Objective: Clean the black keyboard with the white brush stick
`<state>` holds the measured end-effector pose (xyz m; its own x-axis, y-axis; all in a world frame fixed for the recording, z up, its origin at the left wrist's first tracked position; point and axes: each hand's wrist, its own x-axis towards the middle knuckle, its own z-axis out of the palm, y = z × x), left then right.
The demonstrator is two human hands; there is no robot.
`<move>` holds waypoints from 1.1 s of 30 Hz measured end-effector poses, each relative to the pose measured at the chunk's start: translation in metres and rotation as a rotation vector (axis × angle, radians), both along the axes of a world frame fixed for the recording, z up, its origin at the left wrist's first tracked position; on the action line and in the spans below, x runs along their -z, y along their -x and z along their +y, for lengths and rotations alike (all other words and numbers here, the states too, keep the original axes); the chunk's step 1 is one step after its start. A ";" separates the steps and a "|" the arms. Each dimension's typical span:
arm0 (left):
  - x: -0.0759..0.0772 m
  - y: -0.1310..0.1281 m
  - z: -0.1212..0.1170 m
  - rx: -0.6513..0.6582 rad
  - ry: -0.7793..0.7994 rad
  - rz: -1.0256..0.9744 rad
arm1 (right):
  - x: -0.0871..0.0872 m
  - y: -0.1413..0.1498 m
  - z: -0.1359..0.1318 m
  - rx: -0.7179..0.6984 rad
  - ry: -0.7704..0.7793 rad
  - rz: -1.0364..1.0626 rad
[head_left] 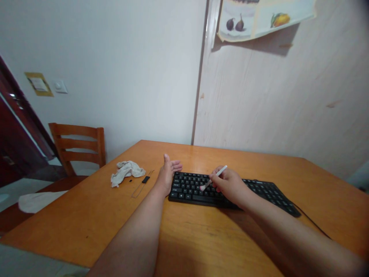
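A black computer keyboard (187,189) lies on the wooden table (219,157), its keys facing up. My right hand (227,186) is over the middle of the keys, shut on a thin white brush (216,178). The brush's pale bristles touch the keys and my hand hides the keys below it. My left hand (169,174) holds nothing. It stands on its edge with the fingers apart, just beyond the keyboard's left end. Nearest to it lie a thin clear strip (141,186) with a small black clip (145,179) on it, and a crumpled beige cloth (127,172).
A black cable (313,221) runs from the keyboard's right end toward the table's right edge. A tiny black piece (130,180) lies by the cloth. A wooden chair (77,148) stands beyond the table's left side, with a white cloth (37,202) lower left. Walls stand behind.
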<state>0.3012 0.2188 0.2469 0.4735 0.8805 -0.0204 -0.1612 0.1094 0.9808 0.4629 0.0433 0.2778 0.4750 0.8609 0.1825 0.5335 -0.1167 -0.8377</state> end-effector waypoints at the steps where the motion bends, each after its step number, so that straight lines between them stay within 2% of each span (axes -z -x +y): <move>1: -0.001 0.000 0.000 0.000 -0.002 0.001 | 0.000 -0.002 -0.002 0.002 0.007 -0.002; 8: -0.004 0.001 -0.003 0.000 0.006 0.004 | -0.005 -0.017 -0.020 0.029 0.047 0.027; 14: -0.002 0.001 -0.001 -0.011 -0.015 0.000 | -0.003 -0.030 -0.032 0.047 0.015 0.068; 23: -0.005 0.002 -0.003 -0.017 -0.009 0.008 | -0.004 -0.049 -0.050 0.130 0.030 0.079; 33: -0.006 0.002 -0.003 -0.014 0.002 0.025 | -0.002 -0.071 -0.067 0.235 0.027 -0.021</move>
